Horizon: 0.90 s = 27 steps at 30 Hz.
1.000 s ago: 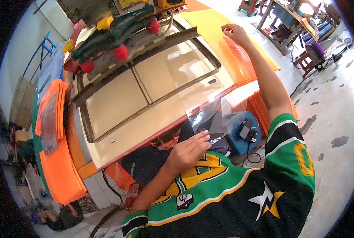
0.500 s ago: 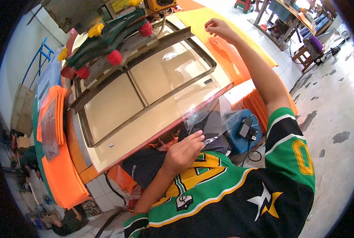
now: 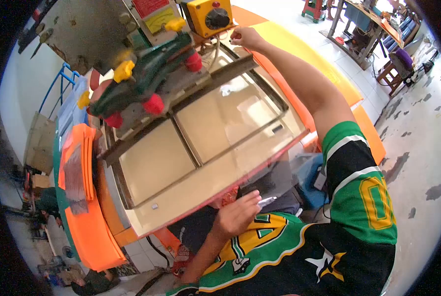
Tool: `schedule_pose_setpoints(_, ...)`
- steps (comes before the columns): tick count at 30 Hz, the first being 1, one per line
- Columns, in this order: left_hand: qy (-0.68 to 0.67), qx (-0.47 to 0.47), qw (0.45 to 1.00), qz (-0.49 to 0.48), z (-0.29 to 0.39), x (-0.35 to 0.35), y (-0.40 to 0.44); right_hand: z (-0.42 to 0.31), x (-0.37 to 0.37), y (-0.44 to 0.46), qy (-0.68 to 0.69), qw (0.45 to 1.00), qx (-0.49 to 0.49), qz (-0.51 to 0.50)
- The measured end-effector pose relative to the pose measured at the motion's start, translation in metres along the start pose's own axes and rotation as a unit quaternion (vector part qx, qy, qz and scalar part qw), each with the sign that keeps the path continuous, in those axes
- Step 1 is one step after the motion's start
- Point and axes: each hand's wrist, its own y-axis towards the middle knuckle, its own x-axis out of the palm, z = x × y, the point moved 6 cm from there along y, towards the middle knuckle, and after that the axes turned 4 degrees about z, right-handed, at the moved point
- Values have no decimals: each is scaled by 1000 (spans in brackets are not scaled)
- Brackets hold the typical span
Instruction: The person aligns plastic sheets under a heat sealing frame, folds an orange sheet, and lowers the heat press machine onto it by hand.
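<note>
My left hand is closed at the near edge of the cream board, with a slim silver pen-like tool sticking out from its fingers. My right hand reaches to the board's far right corner, fingertips pinched together beside the yellow control box. What those fingertips hold, if anything, is too small to make out. On the cream board lies a dark metal frame with a middle bar. A clear plastic sheet hangs past the board's near edge.
Above the frame is a green machine head with red and yellow knobs. Orange sheets are stacked at the left, yellow sheets at the right. A blue container stands near my right side. Behind are a workbench and stool.
My right hand has moved left from above the yellow sheets to the board's far corner. The whole view has shifted. My left hand still holds the silver tool.
</note>
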Motion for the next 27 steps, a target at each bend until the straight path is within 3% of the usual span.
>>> schedule_pose_setpoints(4, 0, -14, 1000, -9, 5, -15, 12, 21, 27, 30, 25, 999, 36, 11)
schedule_pose_setpoints(6, -6, -32, 999, -12, 4, -18, 14, 23, 35, 37, -49, 996, -39, 55)
schedule_pose_setpoints(8, -3, -40, 999, -17, 6, -23, 17, 31, 42, 38, -39, 997, -32, 54)
schedule_pose_setpoints(10, -7, -50, 999, -21, 7, -25, 17, 22, 34, 30, -10, 1000, -1, 12)
schedule_pose_setpoints(14, -24, -46, 998, -29, 4, -25, 15, 28, 10, 16, -34, 999, -5, 24)
schedule_pose_setpoints(17, -36, -43, 998, -21, -1, -24, 10, -2, -40, -31, -59, 998, -23, 9)
schedule_pose_setpoints(19, -9, -37, 999, -23, -4, -20, 5, -20, -69, -76, -56, 994, -8, -89)
schedule_pose_setpoints(23, -3, -35, 999, 11, -4, -22, 5, -52, -129, -171, -45, 984, 70, -160)
schedule_pose_setpoints(27, -10, -44, 999, 18, -2, -20, 5, -87, -147, -236, -30, 983, 51, -173)
